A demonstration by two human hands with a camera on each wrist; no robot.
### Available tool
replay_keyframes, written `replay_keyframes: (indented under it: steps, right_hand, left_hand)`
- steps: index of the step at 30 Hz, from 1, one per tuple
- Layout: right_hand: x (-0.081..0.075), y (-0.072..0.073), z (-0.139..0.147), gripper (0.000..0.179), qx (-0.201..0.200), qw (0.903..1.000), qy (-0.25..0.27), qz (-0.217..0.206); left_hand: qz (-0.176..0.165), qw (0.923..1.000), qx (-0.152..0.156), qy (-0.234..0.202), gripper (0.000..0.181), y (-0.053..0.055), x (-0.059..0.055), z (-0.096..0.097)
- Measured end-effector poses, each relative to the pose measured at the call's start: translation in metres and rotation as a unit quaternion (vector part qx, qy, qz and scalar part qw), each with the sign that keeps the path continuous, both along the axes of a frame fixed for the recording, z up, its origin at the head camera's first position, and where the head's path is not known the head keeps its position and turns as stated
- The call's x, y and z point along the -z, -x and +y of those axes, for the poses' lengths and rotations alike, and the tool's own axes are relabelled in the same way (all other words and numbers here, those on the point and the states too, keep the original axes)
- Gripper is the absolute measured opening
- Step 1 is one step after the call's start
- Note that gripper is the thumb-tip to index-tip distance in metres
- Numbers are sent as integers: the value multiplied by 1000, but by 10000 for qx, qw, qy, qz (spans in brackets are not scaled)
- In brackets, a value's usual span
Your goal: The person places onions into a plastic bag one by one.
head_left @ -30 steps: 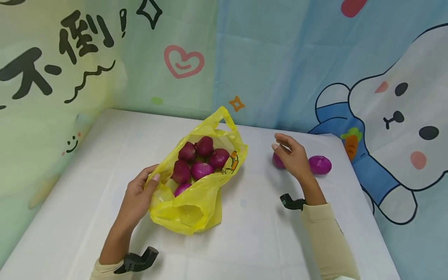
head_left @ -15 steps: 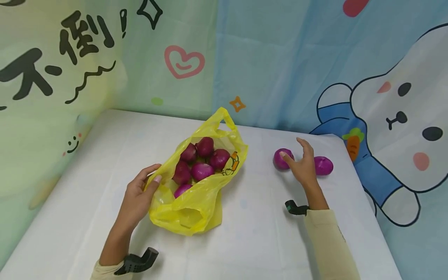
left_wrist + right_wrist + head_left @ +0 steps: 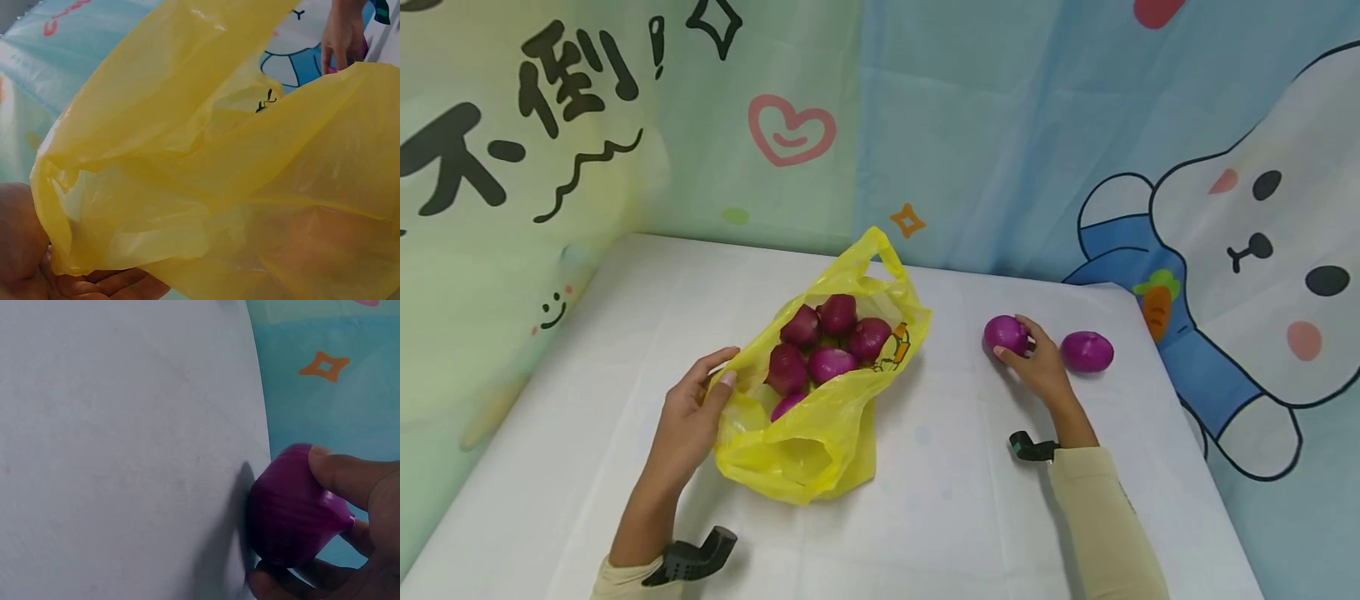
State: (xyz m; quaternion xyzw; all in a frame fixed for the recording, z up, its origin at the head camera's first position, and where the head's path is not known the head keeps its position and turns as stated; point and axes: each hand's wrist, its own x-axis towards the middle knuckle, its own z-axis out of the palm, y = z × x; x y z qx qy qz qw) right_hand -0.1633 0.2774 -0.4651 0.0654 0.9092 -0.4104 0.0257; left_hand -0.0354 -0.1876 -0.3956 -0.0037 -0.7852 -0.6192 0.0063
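Observation:
My left hand (image 3: 685, 421) grips the left rim of a yellow plastic bag (image 3: 846, 429), thumb on the inside. In its mouth lie several red onions (image 3: 832, 364). Over on the right, my right hand (image 3: 1043, 371) has its thumb and fingers around a single red onion (image 3: 1004, 333) at the table top. The right wrist view shows that onion between the thumb (image 3: 344, 478) on one side and fingertips on the other. Another red onion (image 3: 1087, 352) lies just right of this hand. In the left wrist view, yellow plastic hides most of the bag's contents.
A white-covered table (image 3: 940, 508) lies under everything. Behind it hangs a printed curtain (image 3: 970, 133) with a rabbit figure at the right. One bag handle (image 3: 880, 246) stands up toward the curtain. Each wrist carries a black camera mount (image 3: 696, 557).
The right hand first moved off the onion, fingers spread, then came back to the left and closed its fingers around it. The left hand stays on the bag's rim.

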Motion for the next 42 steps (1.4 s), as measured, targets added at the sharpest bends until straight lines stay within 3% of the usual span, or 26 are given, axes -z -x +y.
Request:
replay_keyframes:
  steps: [5,12,18,25,29,33,38,42]
  right_hand:
    - [2,-2,-3,74,-31,10000,-44,55]
    - [-6,-9,-7,73,-107,9999,26,84]
    - [-26,-14,-16,72,-367,9978,537,140]
    - [-63,-24,-36,67,-1055,9905,859,198]
    - [-93,-34,-55,64,-1513,9819,1106,263]
    - [-111,-40,-72,62,-2083,9683,1352,262]
    - [-120,-36,-89,60,-2782,9438,1769,242]
    - [-118,-27,-96,59,-3221,9266,1926,235]
  left_hand:
    - [-9,9998,92,-201,36,0,-2,1]
    - [-94,9999,74,-77,36,1,-3,6]
    - [-44,9999,100,-35,37,1,-2,6]
    - [53,9998,60,155,35,1,1,6]
    - [-7,9999,52,121,35,1,1,7]
    - [-47,9999,20,114,36,-1,0,8]
    - [-46,10000,28,-25,35,-3,-1,8]
    - [-40,9998,102,-161,36,-3,-1,8]
